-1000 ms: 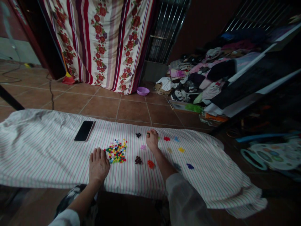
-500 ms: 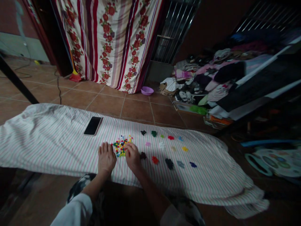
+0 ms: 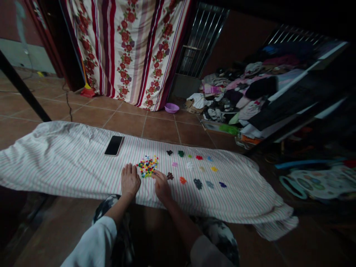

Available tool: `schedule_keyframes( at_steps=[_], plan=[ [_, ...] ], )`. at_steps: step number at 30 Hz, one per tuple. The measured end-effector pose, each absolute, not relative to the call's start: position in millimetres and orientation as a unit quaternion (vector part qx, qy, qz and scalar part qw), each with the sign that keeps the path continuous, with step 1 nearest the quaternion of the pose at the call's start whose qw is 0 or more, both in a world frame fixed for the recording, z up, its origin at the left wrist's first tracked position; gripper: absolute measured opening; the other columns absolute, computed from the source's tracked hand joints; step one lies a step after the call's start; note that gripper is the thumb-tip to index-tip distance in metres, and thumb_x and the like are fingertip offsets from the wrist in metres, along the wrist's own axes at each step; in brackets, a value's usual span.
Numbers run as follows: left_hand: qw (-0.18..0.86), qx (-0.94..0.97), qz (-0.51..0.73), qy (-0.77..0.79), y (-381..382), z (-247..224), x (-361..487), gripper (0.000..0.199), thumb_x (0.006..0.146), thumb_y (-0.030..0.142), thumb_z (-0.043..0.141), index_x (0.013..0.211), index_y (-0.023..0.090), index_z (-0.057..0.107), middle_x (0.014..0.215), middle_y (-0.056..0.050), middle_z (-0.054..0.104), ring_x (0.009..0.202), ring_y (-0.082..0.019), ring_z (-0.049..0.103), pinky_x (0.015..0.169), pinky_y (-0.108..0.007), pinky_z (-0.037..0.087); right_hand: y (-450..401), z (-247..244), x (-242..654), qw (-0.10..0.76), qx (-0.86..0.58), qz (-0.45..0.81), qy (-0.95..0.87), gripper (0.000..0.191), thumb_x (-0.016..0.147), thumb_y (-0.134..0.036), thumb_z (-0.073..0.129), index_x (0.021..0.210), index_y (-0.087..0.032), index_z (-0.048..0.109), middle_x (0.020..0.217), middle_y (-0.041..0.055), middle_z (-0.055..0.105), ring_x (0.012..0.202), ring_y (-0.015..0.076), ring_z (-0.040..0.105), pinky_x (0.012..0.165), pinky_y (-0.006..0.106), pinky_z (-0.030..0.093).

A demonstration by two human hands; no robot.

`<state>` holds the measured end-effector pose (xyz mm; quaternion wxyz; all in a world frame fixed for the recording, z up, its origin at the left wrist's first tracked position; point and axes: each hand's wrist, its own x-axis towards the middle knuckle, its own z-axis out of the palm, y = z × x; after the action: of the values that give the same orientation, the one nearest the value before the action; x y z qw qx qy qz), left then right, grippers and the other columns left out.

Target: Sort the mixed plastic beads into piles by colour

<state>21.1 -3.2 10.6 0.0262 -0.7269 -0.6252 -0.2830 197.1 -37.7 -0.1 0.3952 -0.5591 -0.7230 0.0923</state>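
Note:
Small multicoloured beads lie in a mixed pile on a striped cloth. My left hand rests flat, palm down, just left of the pile, with fingers stretched out. At the pile's lower right edge, the fingers of my right hand are drawn together in a pinch; what is between them is too small to make out. To the right, single-colour clusters sit in rows, among them a brown cluster close to my right hand, an orange cluster, a red cluster and a yellow cluster.
A phone lies on the cloth beyond my left hand. Past the cloth are a purple basin, a floral curtain and a heap of clothes. Dark slanted bars stand at both sides.
The view has shifted slightly. My right hand has drawn back from over the beads to the pile's lower right edge, uncovering more of them. My left hand stays flat beside the pile.

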Motion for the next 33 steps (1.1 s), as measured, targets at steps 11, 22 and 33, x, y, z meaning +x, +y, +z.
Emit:
schedule_keyframes(
  at_steps=[11, 22, 33],
  plan=[
    [0.018, -0.764, -0.360, -0.535, -28.7, -24.4, 14.8, 0.052, 0.087, 0.019, 0.036, 0.137, 0.006, 0.042, 0.138, -0.023, 0.050, 0.136, -0.031, 0.041, 0.108, -0.055, 0.039, -32.6, -14.0, 202.3, 0.520, -0.584, 0.107, -0.614, 0.035, 0.075, -0.005, 0.034, 0.091, -0.018, 0.063, 0.113, 0.0126, 0.064, 0.112, 0.0203, 0.059, 0.098, 0.039, 0.049],
    [0.035, -0.824, -0.332, -0.458, -64.5, -25.0, 25.6, 0.047, 0.090, 0.020, 0.038, 0.137, 0.015, 0.044, 0.150, -0.017, 0.038, 0.146, -0.030, 0.022, 0.108, -0.054, 0.041, -38.3, -19.2, 195.9, 0.512, -0.553, 0.180, -0.632, 0.051, 0.078, -0.003, 0.033, 0.118, -0.017, 0.061, 0.123, 0.0122, 0.060, 0.111, 0.0179, 0.061, 0.095, 0.036, 0.055],
    [0.024, -0.902, -0.245, -0.356, -58.7, -8.5, 32.8, 0.048, 0.092, 0.022, 0.035, 0.139, 0.015, 0.046, 0.146, -0.013, 0.046, 0.142, -0.024, 0.032, 0.112, -0.048, 0.038, -35.1, -3.7, 194.4, 0.460, -0.611, 0.125, -0.632, 0.034, 0.088, -0.014, 0.040, 0.102, -0.018, 0.070, 0.104, 0.0109, 0.065, 0.100, 0.0192, 0.062, 0.094, 0.035, 0.051]
  ],
)
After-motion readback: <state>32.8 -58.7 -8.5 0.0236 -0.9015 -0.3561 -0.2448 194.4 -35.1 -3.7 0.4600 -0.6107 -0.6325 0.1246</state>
